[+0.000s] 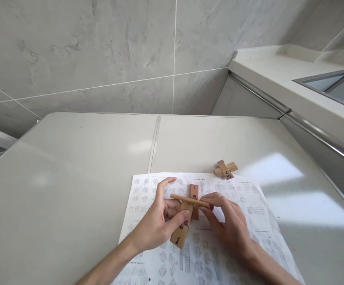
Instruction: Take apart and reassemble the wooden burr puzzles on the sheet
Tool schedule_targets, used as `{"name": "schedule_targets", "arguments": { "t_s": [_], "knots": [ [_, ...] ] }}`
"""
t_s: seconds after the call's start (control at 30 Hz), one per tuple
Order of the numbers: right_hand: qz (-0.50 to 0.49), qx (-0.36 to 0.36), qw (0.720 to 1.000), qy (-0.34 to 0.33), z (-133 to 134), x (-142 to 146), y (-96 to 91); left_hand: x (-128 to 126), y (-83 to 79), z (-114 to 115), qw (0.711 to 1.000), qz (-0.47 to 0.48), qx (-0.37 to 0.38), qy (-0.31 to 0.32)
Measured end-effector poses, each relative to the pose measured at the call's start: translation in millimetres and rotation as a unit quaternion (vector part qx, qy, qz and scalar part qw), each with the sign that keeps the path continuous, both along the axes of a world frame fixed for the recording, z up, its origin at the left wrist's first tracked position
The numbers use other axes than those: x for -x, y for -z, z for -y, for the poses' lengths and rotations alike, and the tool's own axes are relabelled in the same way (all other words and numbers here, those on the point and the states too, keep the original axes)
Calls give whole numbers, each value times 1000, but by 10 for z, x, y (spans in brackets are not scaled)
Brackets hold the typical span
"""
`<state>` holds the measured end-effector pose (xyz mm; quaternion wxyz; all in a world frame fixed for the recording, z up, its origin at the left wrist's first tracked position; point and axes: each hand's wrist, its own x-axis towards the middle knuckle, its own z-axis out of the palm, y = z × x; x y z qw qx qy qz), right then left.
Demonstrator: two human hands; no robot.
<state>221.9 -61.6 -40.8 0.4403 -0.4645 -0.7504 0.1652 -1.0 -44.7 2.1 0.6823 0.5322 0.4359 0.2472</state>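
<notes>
My left hand (160, 221) grips a flat wooden puzzle piece (178, 239) between thumb and fingers, with a dark mark near its lower end and its index finger raised. Across the top of that piece runs a thin wooden piece (179, 196), seen edge-on. The fingertips of my right hand (227, 221) pinch its right end. Behind them is a reddish wooden piece (194, 190) with a dark mark and a slot; whether it is joined to the others or lies on the paper, I cannot tell. Partly hidden are the spots where the pieces meet.
Under my hands a large printed sheet (148, 198) with small diagrams covers the front of the pale table (85, 178). An assembled cross of wooden pieces (226, 170) sits at the sheet's far edge. A white counter (267, 71) borders the table's right side; tiled wall (100, 47) stands behind.
</notes>
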Motion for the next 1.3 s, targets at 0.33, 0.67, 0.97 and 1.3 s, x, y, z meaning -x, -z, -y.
{"name": "schedule_targets", "arguments": {
  "t_s": [0.33, 0.67, 0.97, 1.3],
  "knots": [
    [-120, 161, 973, 110, -85, -77, -30, -104, 83, 158, 995, -41, -85, -16],
    [-99, 249, 956, 124, -188, -196, -35, 0, 196, -12, 946, -218, -229, -75],
    [69, 209, 972, 80, -186, -192, 46, 26, 290, -35, 887, -305, -340, -70],
    [43, 211, 973, 85, -159, -135, 22, 34, 236, -37, 888, -273, -368, 19]
  ]
}}
